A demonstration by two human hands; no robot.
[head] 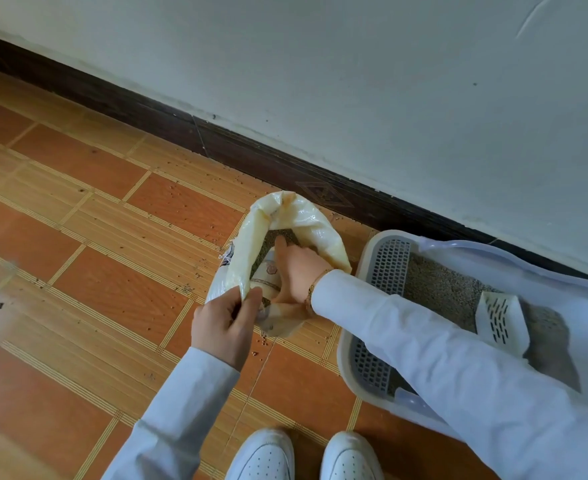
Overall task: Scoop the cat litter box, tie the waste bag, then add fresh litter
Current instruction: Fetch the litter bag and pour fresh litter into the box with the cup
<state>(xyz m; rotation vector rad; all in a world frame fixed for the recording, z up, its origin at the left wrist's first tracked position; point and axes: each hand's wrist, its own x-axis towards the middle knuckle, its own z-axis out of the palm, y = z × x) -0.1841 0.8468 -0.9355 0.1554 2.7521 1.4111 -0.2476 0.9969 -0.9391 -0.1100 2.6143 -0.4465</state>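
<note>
Left hand [221,323]: fingers pinch the bag [306,220] rim, frame centre.
Right hand [294,268]: inside the bag, fingers curled round a cup [266,277].
Litter box [382,261]: right of the bag.

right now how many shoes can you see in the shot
2. The left white shoe is at the bottom edge on the tiled floor, below the litter sack. The right white shoe is beside it, nearer the litter box. Both are partly cropped.

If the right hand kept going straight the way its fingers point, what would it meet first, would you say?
Most likely the grey-brown litter inside the open cream plastic sack: the right hand already reaches into its mouth, pointing deeper. Depth is hard to judge.
</note>
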